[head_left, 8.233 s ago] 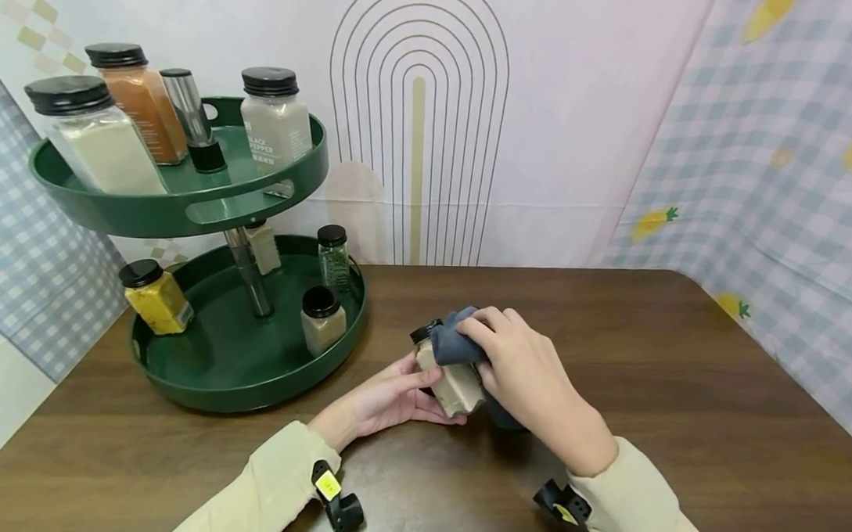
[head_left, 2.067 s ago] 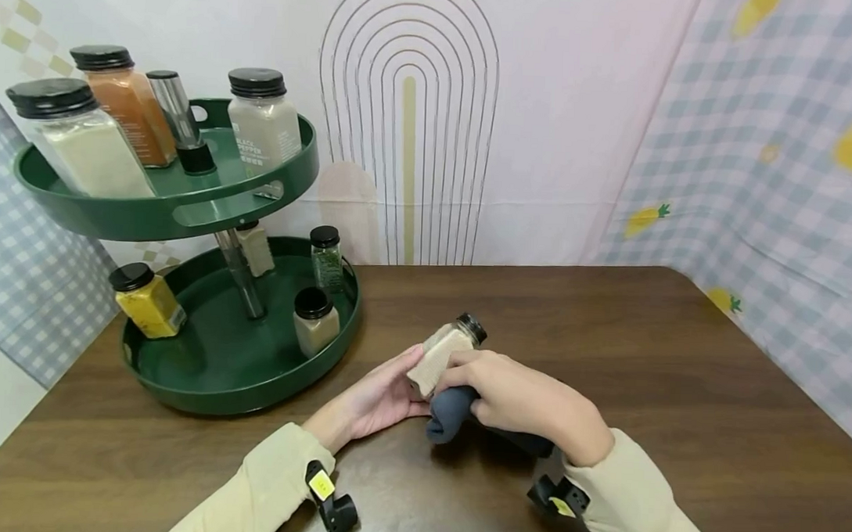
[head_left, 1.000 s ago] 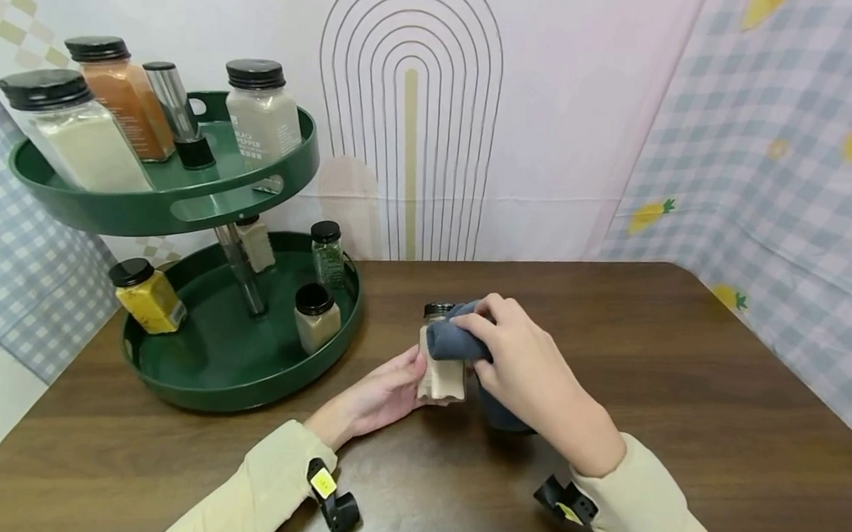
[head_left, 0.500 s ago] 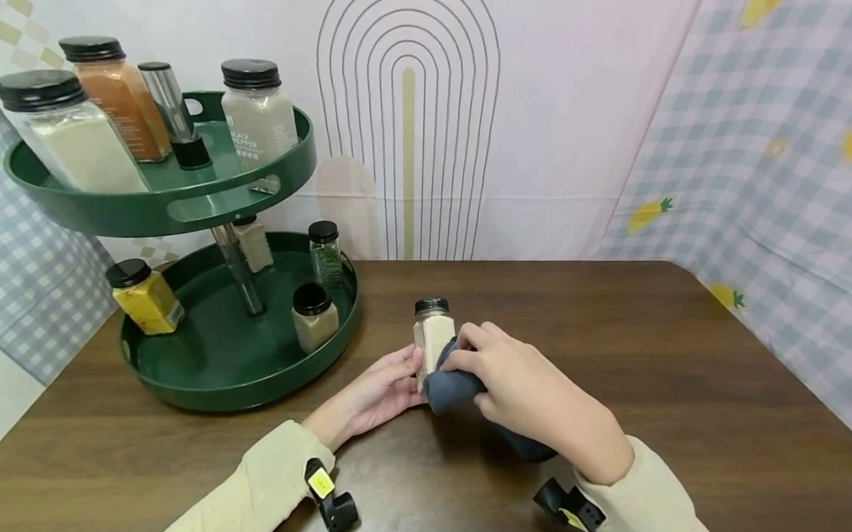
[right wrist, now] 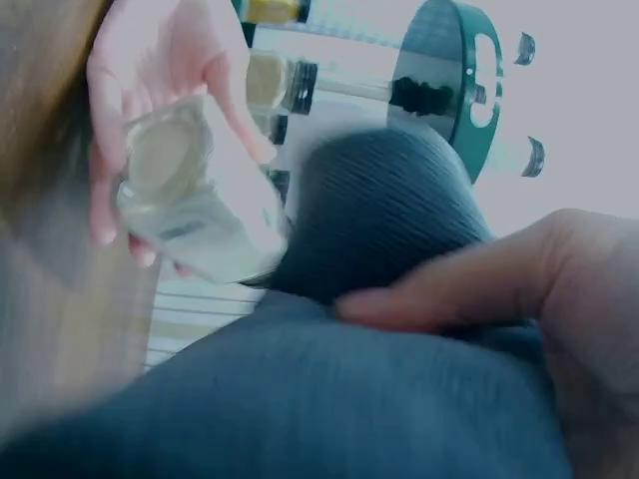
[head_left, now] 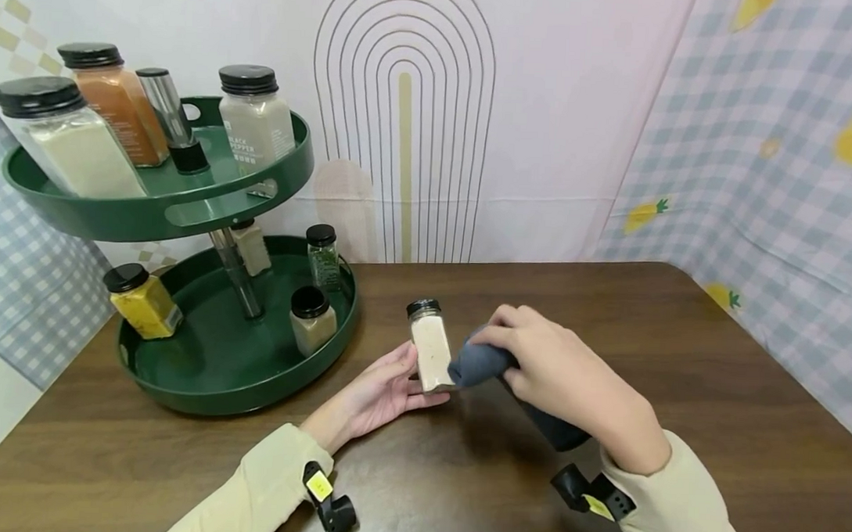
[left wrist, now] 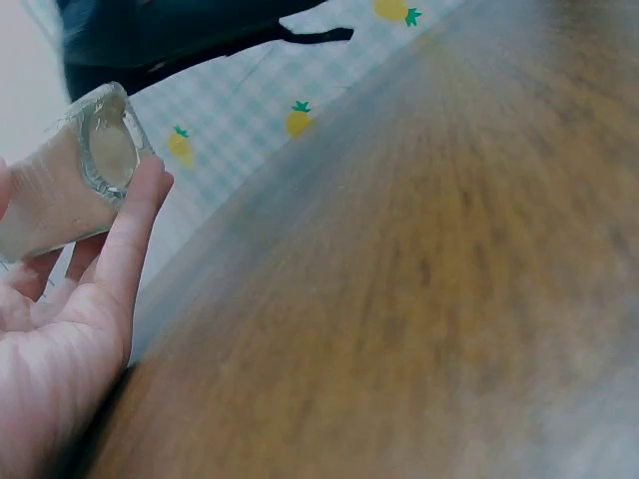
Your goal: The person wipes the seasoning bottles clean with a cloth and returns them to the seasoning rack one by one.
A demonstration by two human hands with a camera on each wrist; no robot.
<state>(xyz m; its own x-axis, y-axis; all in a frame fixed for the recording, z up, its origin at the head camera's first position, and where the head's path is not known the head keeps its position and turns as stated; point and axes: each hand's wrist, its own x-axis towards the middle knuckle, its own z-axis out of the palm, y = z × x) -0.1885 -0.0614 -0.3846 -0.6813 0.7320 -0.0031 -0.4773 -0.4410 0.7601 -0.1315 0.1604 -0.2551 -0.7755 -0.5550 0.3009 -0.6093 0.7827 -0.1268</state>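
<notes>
My left hand (head_left: 382, 390) holds a small square spice jar (head_left: 432, 348) with a black lid and pale powder inside, tilted a little to the left above the table. In the left wrist view the clear glass base of the jar (left wrist: 70, 180) faces the camera, with fingers behind and below it. My right hand (head_left: 559, 365) grips a bunched dark blue cloth (head_left: 480, 362), whose front end is right at the jar's lower right corner. A loose part of the cloth (right wrist: 329, 389) hangs below the hand and fills much of the right wrist view.
A green two-tier turntable rack (head_left: 234, 396) stands at left. Its upper tray (head_left: 103, 217) bears large jars and a metal-and-black cylinder. Smaller jars stand on the lower tray, among them a yellow jar (head_left: 146, 307) at its left rim. The brown wooden table (head_left: 642, 336) extends right.
The cloth has gone up and down the jar and is now drawn right, away from its side. The jar has been turned in the left hand and now leans left.
</notes>
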